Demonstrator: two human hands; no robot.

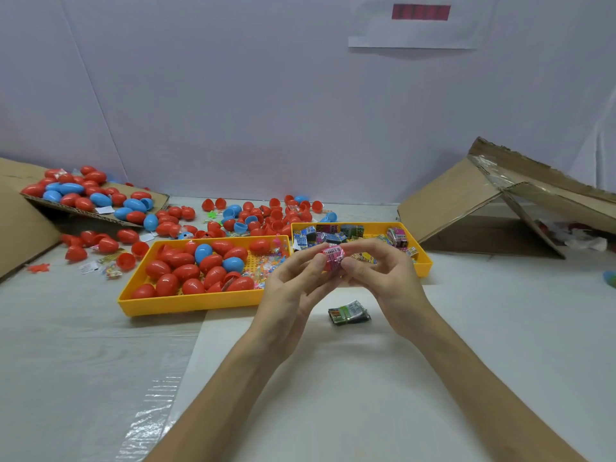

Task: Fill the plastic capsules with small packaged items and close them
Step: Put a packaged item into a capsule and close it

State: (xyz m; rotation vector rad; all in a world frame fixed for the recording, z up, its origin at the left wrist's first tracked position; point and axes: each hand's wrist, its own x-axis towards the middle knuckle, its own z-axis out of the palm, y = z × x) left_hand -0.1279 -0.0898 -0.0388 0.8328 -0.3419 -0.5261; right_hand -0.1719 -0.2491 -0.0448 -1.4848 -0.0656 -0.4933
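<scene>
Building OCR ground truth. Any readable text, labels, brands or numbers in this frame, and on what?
No text reads legibly.
Red strip on the wall paper: blurred out.
Pink packet pinched by left hand and right hand: barcode-like lines, print unreadable.
Green packet on the table: too small.
Packets in the right yellow tray: too small.

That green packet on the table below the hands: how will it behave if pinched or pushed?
The green packet looks small and film-wrapped, so probably light and slippery. It lies flat on the table, so a push should slide it, not roll it. Its glossy wrap may crinkle under a pinch.
</scene>
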